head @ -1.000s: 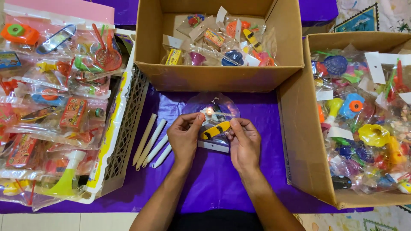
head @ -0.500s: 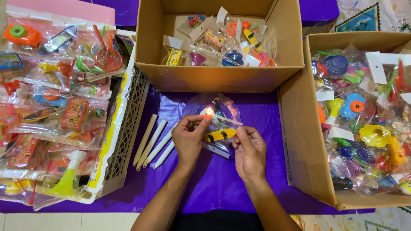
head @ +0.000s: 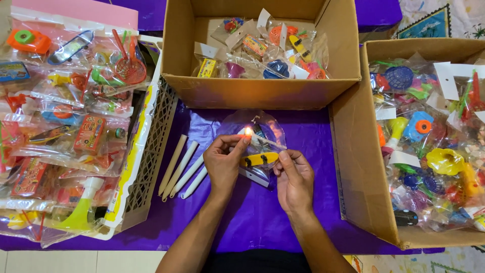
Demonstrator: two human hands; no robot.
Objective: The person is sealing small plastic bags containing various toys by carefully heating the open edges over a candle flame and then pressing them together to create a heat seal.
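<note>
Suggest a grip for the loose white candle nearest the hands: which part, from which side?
Probably the lower end of the nearest candle, pinched across its width from above. It lies flat on the purple cloth, slanted, outermost of four, so its right flank is open toward the left hand; the crate crowds the far side.

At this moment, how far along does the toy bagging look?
Done: sealed toy packets fill the middle box and right box. In hand: the left hand and right hand hold a clear bag with a yellow toy at a small flame. Left: packets still heaped in the crate; four white candles lie unused.
</note>
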